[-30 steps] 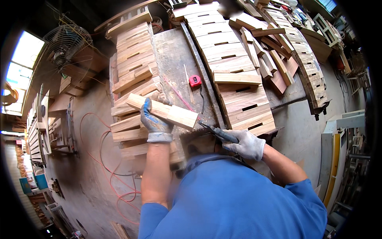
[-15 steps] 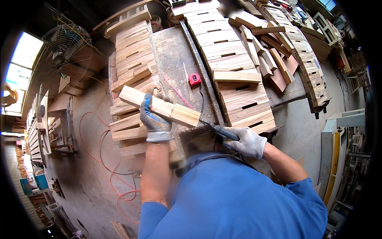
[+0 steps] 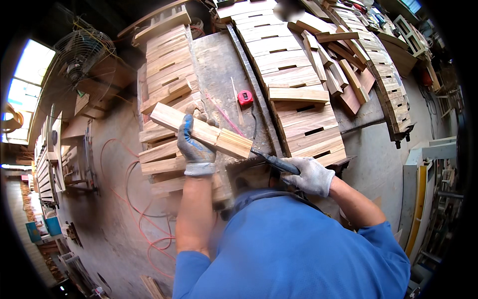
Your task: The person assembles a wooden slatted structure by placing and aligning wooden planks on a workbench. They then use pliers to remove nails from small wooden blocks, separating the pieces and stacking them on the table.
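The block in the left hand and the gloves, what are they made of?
The block looks like bare, unpainted wood: pale tan with grain lines and a rough sawn end. The glove on the left hand seems knitted fabric with a blue coating; the right hand wears plain white knit, probably cotton.

block (image 3: 201,130) – raw matt wood | gloves (image 3: 312,175) – knit cloth | bench (image 3: 219,65) – rough

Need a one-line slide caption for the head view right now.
Gloved left hand grips a wooden block over the workbench while the gloved right hand holds a dark-handled tool against its end.
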The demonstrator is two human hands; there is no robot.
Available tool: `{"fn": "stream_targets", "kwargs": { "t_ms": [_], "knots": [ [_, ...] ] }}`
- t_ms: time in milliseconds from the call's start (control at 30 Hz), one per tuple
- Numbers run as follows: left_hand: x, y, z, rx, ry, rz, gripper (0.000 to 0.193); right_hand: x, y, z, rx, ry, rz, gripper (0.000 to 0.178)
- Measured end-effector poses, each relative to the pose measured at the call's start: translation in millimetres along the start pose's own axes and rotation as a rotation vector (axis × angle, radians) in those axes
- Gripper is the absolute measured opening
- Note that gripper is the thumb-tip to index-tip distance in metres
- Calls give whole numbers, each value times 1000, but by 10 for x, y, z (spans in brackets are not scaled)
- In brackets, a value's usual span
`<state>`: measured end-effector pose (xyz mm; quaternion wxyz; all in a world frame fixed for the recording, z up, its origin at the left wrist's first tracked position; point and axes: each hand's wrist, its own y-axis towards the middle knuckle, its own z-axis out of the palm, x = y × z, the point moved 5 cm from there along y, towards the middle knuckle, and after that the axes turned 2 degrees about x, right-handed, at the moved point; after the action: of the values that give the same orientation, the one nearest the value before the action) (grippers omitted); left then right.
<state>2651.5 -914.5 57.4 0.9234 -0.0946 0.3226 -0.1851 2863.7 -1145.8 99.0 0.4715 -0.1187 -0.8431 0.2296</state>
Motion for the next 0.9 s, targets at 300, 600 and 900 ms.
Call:
{"fn": "stream_targets", "kwargs": {
  "t_ms": [300, 600, 900],
  "knots": [
    [-109, -142, 276, 87, 178, 132, 51, -262, 72, 238, 74, 167, 153, 33],
    [-157, -799, 1022, 678, 1092, 753, 64, -145, 166, 338, -19, 20, 258, 29],
    [581, -1360, 1299, 1189, 1582, 644, 92, 374, 456, 600, 166, -283, -142, 40]
  ]
}}
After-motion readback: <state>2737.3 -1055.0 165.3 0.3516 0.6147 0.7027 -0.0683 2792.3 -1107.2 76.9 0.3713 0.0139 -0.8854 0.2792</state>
